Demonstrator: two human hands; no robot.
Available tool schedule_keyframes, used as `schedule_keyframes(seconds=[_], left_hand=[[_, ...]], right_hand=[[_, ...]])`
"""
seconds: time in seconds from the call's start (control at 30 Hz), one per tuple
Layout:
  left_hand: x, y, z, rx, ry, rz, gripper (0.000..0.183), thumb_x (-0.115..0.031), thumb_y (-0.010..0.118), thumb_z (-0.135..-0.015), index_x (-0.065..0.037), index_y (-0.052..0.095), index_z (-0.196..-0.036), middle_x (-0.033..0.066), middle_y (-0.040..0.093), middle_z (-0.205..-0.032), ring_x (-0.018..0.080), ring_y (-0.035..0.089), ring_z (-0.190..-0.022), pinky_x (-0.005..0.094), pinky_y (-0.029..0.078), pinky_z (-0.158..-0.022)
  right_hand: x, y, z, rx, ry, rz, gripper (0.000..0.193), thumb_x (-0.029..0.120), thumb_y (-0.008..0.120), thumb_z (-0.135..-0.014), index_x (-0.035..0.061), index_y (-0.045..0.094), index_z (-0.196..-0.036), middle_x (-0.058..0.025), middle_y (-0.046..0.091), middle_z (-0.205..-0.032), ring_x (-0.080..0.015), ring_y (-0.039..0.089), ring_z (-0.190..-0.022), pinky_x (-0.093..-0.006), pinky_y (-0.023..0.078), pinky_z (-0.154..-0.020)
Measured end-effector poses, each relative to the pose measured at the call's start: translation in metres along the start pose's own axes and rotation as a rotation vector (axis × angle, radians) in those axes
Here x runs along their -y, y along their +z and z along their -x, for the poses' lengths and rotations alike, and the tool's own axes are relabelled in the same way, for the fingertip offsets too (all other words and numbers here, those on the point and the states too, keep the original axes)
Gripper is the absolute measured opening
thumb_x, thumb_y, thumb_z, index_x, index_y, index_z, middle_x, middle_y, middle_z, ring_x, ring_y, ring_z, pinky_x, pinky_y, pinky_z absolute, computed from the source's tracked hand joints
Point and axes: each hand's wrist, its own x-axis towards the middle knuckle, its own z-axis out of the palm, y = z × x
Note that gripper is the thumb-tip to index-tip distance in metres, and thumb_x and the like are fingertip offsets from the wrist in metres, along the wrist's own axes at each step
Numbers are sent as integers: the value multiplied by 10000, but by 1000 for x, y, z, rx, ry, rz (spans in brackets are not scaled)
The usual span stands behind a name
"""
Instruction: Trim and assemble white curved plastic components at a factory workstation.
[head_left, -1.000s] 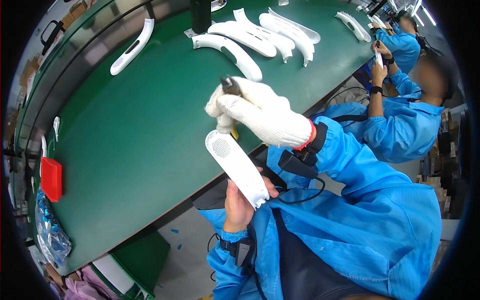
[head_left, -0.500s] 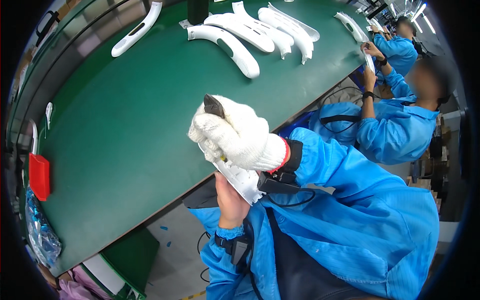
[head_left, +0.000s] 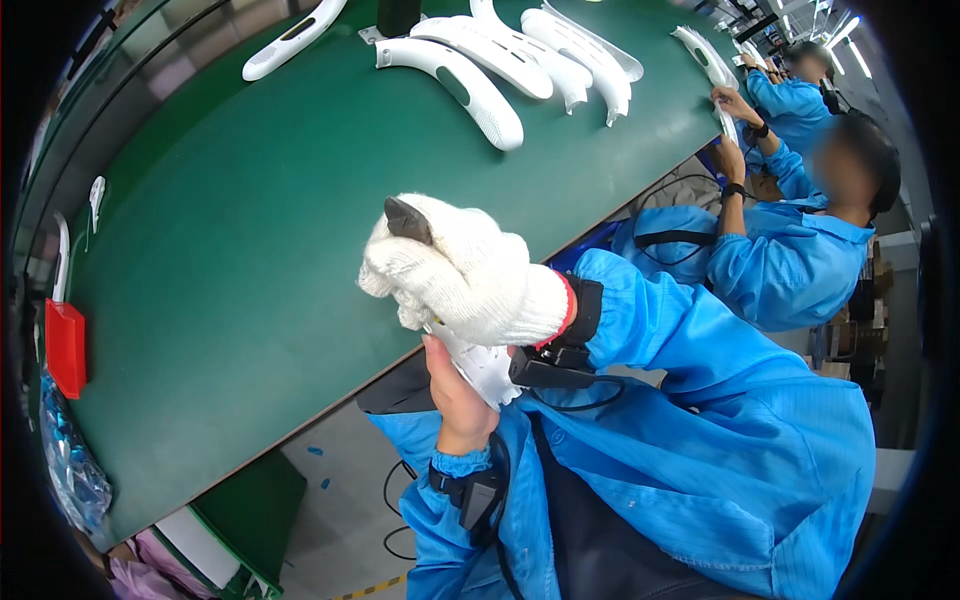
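Bare-skinned, my left hand [head_left: 460, 405] grips a white moulded plastic part [head_left: 482, 366] near the table's front edge. Its upper end is hidden beneath the glove. My right hand [head_left: 475, 275], in a white knitted glove with a red cuff edge, is closed in a fist over that part. A dark grey, blunt-ended tool handle [head_left: 408, 220] sticks out at the top of the fist; the tool's working end is hidden, so its kind cannot be told. A small yellow spot shows under the fist, against the part.
Several curved white plastic housings [head_left: 475, 95] lie at the table's back, another [head_left: 295, 40] farther left. A red tray [head_left: 66, 348] and a clear plastic bag [head_left: 75, 465] sit at the left edge. Co-workers in blue [head_left: 795, 245] work along the right. Black cables hang near my sleeves.
My gloved fist has shifted slightly left with the tool, and the dark handle end tilts more to the left. The left hand still holds the white part. The view has shifted a little.
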Motion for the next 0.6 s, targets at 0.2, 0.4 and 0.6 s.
schedule_keyframes(seconds=[0.2, 0.4, 0.6], left_hand=[[-2, -9, -5, 190, -82, 27, 617, -574, 240, -997, -59, 443, -1268, 101, 619, -1028, 240, 657, -678, 352, 530, -476], [-3, 3, -5, 62, -86, -12, 638, -594, 226, -991, -50, 444, -1243, 106, 629, -953, 236, 643, -624, 347, 512, -463], [1, -5, -5, 63, -99, -49, 647, -590, 245, -992, -50, 390, -1318, 136, 630, -1042, 248, 659, -659, 357, 545, -504]], right_hand=[[0, -8, -19, 17, 224, -128, 336, 342, 536, -965, 8, 542, -992, -46, 592, -796, -76, 490, -494, -247, 446, -435], [1, -6, -22, 21, 253, -74, 361, 366, 531, -963, 6, 545, -988, -40, 578, -775, -78, 487, -476, -252, 443, -427], [5, -3, -25, -2, 287, 37, 391, 397, 525, -958, 7, 557, -969, -45, 584, -737, -100, 507, -475, -268, 449, -443]])
